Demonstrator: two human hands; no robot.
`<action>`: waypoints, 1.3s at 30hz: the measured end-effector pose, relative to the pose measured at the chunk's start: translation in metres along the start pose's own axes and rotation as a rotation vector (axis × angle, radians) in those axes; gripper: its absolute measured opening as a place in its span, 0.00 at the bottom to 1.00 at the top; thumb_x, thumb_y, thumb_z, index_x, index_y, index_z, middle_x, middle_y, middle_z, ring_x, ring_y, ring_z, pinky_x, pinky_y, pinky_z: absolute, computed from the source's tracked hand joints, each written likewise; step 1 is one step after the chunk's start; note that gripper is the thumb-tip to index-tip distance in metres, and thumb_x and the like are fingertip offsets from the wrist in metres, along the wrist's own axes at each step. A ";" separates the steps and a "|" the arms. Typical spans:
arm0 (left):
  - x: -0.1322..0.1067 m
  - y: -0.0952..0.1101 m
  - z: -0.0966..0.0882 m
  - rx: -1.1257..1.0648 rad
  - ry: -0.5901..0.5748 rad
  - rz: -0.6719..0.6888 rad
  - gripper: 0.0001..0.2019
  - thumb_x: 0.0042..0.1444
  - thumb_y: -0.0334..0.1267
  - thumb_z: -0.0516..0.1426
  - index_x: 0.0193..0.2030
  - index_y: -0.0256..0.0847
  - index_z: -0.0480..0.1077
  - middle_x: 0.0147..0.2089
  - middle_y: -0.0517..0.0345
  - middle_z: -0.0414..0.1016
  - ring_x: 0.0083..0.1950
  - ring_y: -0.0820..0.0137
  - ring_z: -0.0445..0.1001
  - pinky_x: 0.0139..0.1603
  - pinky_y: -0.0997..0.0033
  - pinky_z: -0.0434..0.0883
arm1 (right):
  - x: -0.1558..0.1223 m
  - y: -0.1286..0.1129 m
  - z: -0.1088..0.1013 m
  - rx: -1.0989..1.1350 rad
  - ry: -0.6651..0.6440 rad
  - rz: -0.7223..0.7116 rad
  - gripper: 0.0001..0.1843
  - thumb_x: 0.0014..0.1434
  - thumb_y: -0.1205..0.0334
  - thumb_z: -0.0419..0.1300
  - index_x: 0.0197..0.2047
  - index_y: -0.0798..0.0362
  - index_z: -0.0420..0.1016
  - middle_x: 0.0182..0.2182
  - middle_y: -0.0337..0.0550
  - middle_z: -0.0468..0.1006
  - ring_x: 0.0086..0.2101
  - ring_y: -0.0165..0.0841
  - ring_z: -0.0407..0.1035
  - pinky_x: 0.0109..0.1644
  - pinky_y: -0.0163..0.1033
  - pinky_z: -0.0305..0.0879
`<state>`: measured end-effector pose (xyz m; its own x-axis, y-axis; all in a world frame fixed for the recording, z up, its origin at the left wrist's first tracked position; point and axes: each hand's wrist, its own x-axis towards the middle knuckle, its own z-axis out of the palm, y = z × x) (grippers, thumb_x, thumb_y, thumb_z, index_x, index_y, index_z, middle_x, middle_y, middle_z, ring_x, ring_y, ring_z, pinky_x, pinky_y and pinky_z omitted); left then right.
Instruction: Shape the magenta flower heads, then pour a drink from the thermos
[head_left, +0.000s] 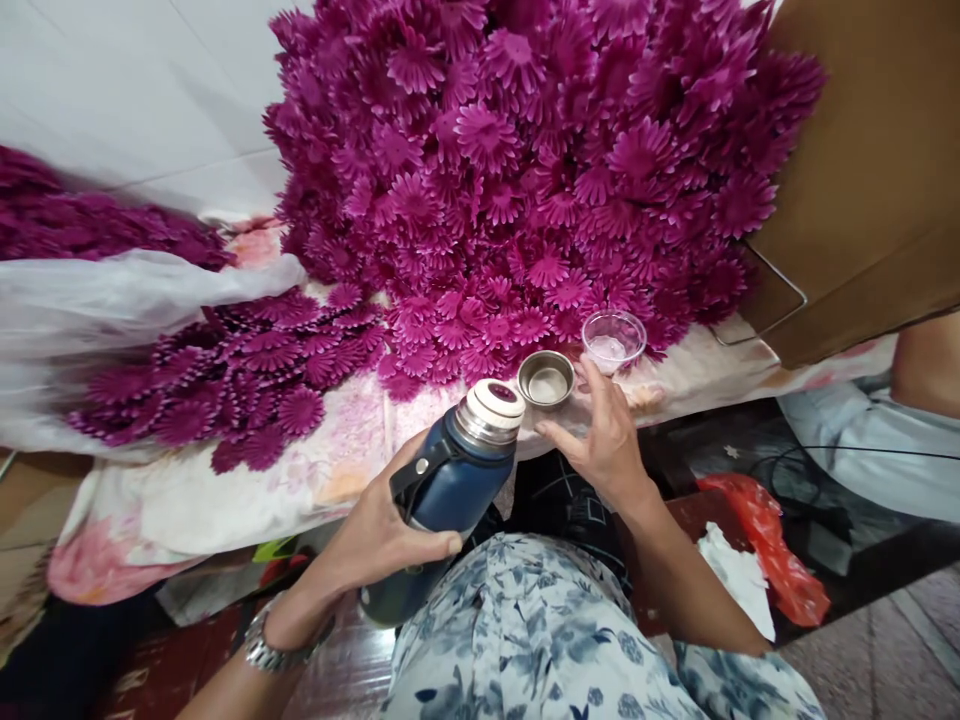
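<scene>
My left hand (405, 530) is wrapped round a dark blue thermos flask (457, 480), which leans to the right over my lap. Its white stopper (498, 397) sits in the steel neck, and a black carry loop hangs at its side. Just right of the stopper, a round steel cup (546, 380) stands open side up on the cloth. My right hand (600, 430) is beside that cup with thumb and fingers apart, holding nothing. Its fingertips are close to a clear plastic bowl (613, 342); whether they touch it I cannot tell.
A large heap of purple artificial flowers (517, 180) fills the table's back. More flowers (255, 370) lie left, beside a white plastic sheet (135, 290). Cardboard (870, 180) stands at right. A red plastic bag (772, 550) and white tissue (735, 575) lie below. Another person's leg (877, 440) is at right.
</scene>
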<state>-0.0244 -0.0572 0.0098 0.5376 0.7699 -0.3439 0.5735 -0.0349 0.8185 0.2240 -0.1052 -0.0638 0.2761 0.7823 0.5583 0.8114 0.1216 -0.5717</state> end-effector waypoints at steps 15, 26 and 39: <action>0.002 0.007 -0.001 0.008 -0.025 -0.086 0.44 0.38 0.43 0.67 0.63 0.41 0.55 0.59 0.49 0.68 0.55 0.56 0.71 0.55 0.59 0.69 | 0.010 0.002 0.024 0.145 -0.013 -0.041 0.46 0.55 0.52 0.61 0.68 0.53 0.40 0.59 0.56 0.64 0.57 0.44 0.63 0.60 0.52 0.64; -0.001 0.023 -0.003 0.009 -0.061 -0.213 0.43 0.36 0.34 0.65 0.63 0.42 0.56 0.56 0.50 0.71 0.51 0.56 0.74 0.49 0.61 0.73 | 0.004 0.002 0.025 0.179 -0.034 -0.095 0.43 0.57 0.54 0.59 0.69 0.52 0.39 0.57 0.54 0.67 0.57 0.43 0.62 0.61 0.54 0.62; -0.008 0.027 -0.010 -0.018 -0.154 -0.296 0.39 0.36 0.39 0.64 0.60 0.41 0.60 0.36 0.58 0.78 0.38 0.60 0.77 0.40 0.62 0.75 | 0.002 -0.003 0.027 0.187 -0.067 -0.177 0.41 0.58 0.58 0.58 0.69 0.52 0.40 0.56 0.54 0.67 0.57 0.40 0.62 0.59 0.50 0.65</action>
<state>-0.0196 -0.0578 0.0398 0.4373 0.6394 -0.6324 0.7084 0.1883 0.6803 0.2087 -0.0877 -0.0772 0.0991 0.7766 0.6221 0.7330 0.3658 -0.5734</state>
